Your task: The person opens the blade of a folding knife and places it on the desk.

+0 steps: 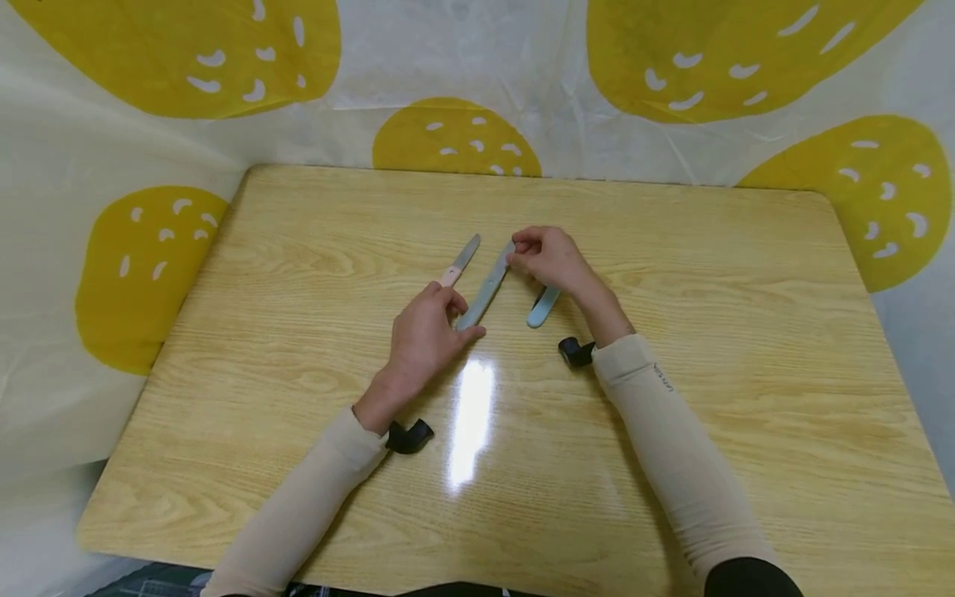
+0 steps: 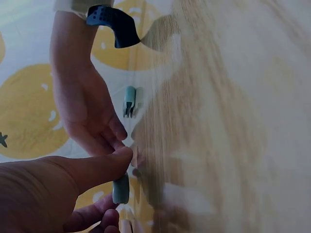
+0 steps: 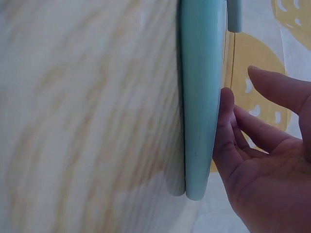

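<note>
My left hand (image 1: 425, 332) pinches a grey-green folding knife (image 1: 481, 300) by its handle end; its blade is unfolded and points away to the right. In the left wrist view, the thumb lies against the handle (image 2: 121, 190). My right hand (image 1: 554, 259) is at the blade's tip, its thumb apart from the fingers in the right wrist view; I cannot tell how firmly they touch the blade. A teal folding knife (image 1: 543, 307) lies under the right wrist, partly hidden, its handle (image 3: 201, 102) large in the right wrist view. Beyond the left hand lies a pink-handled knife (image 1: 452, 275), blade out.
The wooden table (image 1: 709, 290) has a patterned yellow-and-white cloth (image 1: 462, 50) hanging behind it. Black camera mounts (image 1: 409, 437) stick out from both wrists. A bright reflection shows on the tabletop in front of the hands.
</note>
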The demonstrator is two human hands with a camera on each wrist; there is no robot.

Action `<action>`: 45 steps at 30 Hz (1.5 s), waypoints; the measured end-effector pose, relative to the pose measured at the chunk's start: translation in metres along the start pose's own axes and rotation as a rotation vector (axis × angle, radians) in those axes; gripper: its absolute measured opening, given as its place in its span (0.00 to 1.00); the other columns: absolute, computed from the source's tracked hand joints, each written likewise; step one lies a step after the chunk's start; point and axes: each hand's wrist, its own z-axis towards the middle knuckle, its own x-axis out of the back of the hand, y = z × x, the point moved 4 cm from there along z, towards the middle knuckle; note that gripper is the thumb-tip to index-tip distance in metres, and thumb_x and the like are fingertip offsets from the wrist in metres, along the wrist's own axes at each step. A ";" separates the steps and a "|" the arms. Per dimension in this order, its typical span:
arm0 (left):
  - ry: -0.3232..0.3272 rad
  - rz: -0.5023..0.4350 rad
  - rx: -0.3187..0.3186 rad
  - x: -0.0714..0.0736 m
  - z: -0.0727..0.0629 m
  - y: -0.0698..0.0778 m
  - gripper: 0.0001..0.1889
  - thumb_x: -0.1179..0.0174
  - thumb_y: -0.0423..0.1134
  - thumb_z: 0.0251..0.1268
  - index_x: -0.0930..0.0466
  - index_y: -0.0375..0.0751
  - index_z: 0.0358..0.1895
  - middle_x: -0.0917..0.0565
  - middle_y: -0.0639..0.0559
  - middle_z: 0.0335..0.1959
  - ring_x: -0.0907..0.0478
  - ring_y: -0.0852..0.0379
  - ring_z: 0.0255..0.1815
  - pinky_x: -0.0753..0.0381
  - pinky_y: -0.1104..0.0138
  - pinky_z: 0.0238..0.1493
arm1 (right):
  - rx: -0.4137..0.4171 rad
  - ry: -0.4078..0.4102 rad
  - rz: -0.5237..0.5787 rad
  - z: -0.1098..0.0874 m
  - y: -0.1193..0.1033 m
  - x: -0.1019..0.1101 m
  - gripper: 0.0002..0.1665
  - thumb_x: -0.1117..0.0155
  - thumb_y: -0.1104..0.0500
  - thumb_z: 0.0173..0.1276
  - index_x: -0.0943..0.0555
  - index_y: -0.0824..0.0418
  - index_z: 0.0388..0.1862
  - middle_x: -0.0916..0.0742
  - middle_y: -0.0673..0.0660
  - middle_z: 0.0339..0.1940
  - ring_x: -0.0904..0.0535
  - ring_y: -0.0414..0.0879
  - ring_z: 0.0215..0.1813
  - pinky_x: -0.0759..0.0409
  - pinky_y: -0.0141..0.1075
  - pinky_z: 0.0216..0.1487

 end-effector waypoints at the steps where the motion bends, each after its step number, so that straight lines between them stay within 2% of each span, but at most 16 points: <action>1: -0.002 0.010 -0.002 0.000 0.000 0.000 0.20 0.20 0.52 0.55 0.16 0.43 0.42 0.20 0.51 0.37 0.25 0.56 0.30 0.26 0.64 0.30 | -0.002 -0.006 -0.006 -0.001 0.000 0.000 0.27 0.35 0.58 0.75 0.23 0.68 0.69 0.16 0.64 0.54 0.22 0.43 0.37 0.25 0.27 0.33; 11: -0.044 0.045 0.014 -0.005 -0.002 0.002 0.20 0.21 0.54 0.57 0.17 0.46 0.42 0.16 0.56 0.31 0.23 0.58 0.26 0.28 0.65 0.28 | 0.011 -0.046 -0.025 -0.001 0.001 -0.002 0.28 0.36 0.58 0.76 0.24 0.71 0.70 0.16 0.63 0.49 0.23 0.41 0.31 0.27 0.27 0.30; 18: -0.073 0.043 0.026 -0.006 -0.001 0.004 0.20 0.22 0.54 0.57 0.17 0.46 0.42 0.16 0.56 0.32 0.22 0.58 0.27 0.27 0.65 0.29 | 0.019 -0.054 -0.043 -0.001 0.000 -0.002 0.29 0.36 0.58 0.76 0.24 0.71 0.71 0.16 0.63 0.49 0.24 0.43 0.36 0.27 0.28 0.34; 26: -0.069 0.033 0.020 -0.005 -0.001 0.004 0.21 0.21 0.54 0.57 0.17 0.46 0.44 0.16 0.56 0.32 0.22 0.58 0.28 0.25 0.64 0.30 | 0.015 -0.068 -0.061 -0.001 0.000 -0.001 0.30 0.35 0.57 0.76 0.25 0.71 0.72 0.16 0.64 0.52 0.23 0.46 0.40 0.27 0.28 0.36; 36: -0.055 0.005 0.024 -0.005 -0.003 0.005 0.22 0.21 0.54 0.57 0.17 0.46 0.47 0.18 0.55 0.35 0.22 0.57 0.31 0.25 0.63 0.31 | 0.020 -0.013 -0.030 -0.010 0.000 0.009 0.28 0.35 0.56 0.76 0.23 0.66 0.70 0.15 0.65 0.52 0.20 0.50 0.41 0.25 0.32 0.38; 40: -0.019 -0.001 -0.003 -0.005 -0.004 0.007 0.21 0.23 0.54 0.59 0.17 0.46 0.48 0.19 0.55 0.37 0.23 0.57 0.31 0.26 0.65 0.31 | 0.013 0.017 -0.033 -0.014 0.003 0.012 0.26 0.35 0.55 0.77 0.22 0.65 0.69 0.15 0.64 0.52 0.20 0.51 0.42 0.25 0.32 0.39; 45: 0.043 -0.022 -0.096 -0.004 -0.001 0.014 0.18 0.23 0.49 0.61 0.16 0.44 0.47 0.18 0.52 0.38 0.24 0.57 0.31 0.25 0.65 0.31 | 0.012 0.062 -0.035 -0.017 0.005 0.020 0.24 0.36 0.54 0.77 0.20 0.63 0.67 0.15 0.63 0.51 0.20 0.52 0.45 0.24 0.34 0.42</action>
